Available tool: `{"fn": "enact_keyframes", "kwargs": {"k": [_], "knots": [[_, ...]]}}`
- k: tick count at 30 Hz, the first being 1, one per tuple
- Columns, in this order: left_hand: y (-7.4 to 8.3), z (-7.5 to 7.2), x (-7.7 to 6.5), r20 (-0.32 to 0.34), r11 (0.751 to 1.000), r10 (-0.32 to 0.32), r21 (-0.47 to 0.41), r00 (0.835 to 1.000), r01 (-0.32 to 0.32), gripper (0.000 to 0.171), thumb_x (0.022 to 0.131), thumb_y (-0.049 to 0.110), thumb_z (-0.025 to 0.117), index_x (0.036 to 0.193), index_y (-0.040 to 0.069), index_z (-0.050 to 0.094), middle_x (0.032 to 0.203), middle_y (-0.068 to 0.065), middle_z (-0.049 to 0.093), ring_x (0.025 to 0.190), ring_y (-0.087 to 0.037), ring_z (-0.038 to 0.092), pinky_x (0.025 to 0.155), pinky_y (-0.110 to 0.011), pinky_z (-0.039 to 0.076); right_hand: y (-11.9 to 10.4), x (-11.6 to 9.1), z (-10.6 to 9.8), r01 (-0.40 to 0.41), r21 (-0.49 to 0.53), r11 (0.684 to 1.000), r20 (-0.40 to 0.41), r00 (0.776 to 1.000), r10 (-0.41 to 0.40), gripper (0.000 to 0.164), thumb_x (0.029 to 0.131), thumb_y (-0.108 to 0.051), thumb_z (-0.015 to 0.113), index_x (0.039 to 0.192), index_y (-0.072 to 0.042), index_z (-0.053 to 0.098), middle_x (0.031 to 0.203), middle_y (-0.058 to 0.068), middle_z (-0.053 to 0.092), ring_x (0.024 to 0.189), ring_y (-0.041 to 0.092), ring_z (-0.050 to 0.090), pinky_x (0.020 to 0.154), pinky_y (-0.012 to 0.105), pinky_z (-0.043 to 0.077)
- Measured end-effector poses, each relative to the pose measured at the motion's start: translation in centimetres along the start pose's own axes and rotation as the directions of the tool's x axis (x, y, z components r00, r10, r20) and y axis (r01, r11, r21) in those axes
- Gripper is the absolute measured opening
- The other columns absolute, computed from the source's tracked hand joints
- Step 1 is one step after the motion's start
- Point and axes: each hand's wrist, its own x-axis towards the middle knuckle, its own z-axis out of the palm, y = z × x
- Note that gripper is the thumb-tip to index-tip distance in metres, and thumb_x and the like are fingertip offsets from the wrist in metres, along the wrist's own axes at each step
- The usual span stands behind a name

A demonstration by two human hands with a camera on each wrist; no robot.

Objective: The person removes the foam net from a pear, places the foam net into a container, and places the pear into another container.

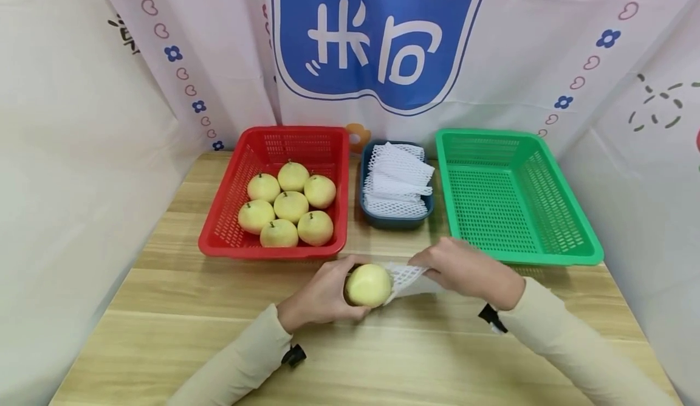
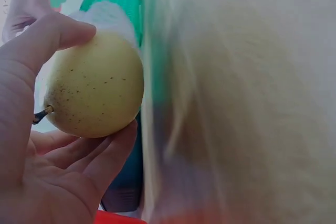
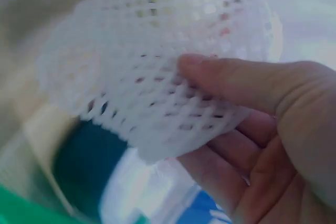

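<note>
In the head view my left hand (image 1: 328, 293) grips a pale yellow pear (image 1: 369, 285) above the table, thumb and fingers curled round it. Its dark stem points back toward the palm in the left wrist view, where the speckled pear (image 2: 97, 85) fills the grasp. My right hand (image 1: 462, 267) pinches a white foam net sleeve (image 1: 410, 279) between thumb and fingers. The net's open end meets the right side of the pear and seems to cover a little of it. Close up in the right wrist view, the foam net (image 3: 152, 77) spreads out from the pinch.
At the back left a red basket (image 1: 273, 252) holds several pears (image 1: 291, 206). A small dark blue tray (image 1: 396, 223) with stacked foam nets (image 1: 398, 178) stands in the middle. On the right is a green basket (image 1: 492, 205). A printed curtain (image 1: 235, 47) hangs behind the wooden table (image 1: 219, 327).
</note>
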Motion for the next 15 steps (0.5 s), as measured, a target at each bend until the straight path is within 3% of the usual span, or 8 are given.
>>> {"fn": "enact_keyframes", "kwargs": {"k": [3,7,12,15], "knots": [[-0.3,0.0,-0.2,0.020,1.000,-0.005,0.015,1.000,0.005,0.078,0.076,0.028,0.093,0.140,0.008,0.055,0.131,-0.004,0.069,0.112,-0.014,0.067,0.098,-0.036,0.058,0.4,-0.1,-2.5,-0.069,-0.005,0.998,-0.012,0.998,0.069,0.023,0.089,0.005,0.074,0.102,-0.012,0.081,0.090,-0.002,0.080,0.068,0.000,0.063,0.059,0.020,0.054],[-0.5,-0.2,-0.3,0.050,0.999,-0.022,0.035,0.999,0.020,0.077,0.076,0.027,0.092,0.141,0.009,0.054,0.129,-0.003,0.069,0.111,-0.012,0.067,0.098,-0.035,0.058,1.2,0.7,-6.5,-0.161,0.018,0.987,-0.061,0.985,0.162,0.027,0.090,0.006,0.073,0.113,-0.004,0.081,0.104,0.012,0.082,0.068,0.006,0.067,0.058,0.017,0.055],[-0.2,-0.5,0.0,0.090,0.998,-0.022,0.064,0.996,0.016,0.080,0.078,0.027,0.090,0.145,0.004,0.052,0.134,-0.006,0.067,0.118,-0.016,0.065,0.103,-0.040,0.058,2.4,3.0,-10.3,-0.298,-0.033,0.954,-0.138,0.947,0.291,0.031,0.098,-0.001,0.067,0.128,-0.002,0.075,0.113,0.020,0.079,0.055,0.012,0.058,0.046,0.020,0.042],[0.1,-0.4,0.2,0.111,0.994,-0.006,0.110,0.994,-0.007,0.083,0.078,0.030,0.090,0.146,0.001,0.052,0.140,-0.010,0.064,0.124,-0.022,0.064,0.106,-0.043,0.057,3.5,4.8,-11.3,-0.346,-0.090,0.934,-0.232,0.919,0.318,0.033,0.100,0.000,0.058,0.129,-0.003,0.074,0.095,0.019,0.077,0.047,0.015,0.042,0.046,0.026,0.035]]}}
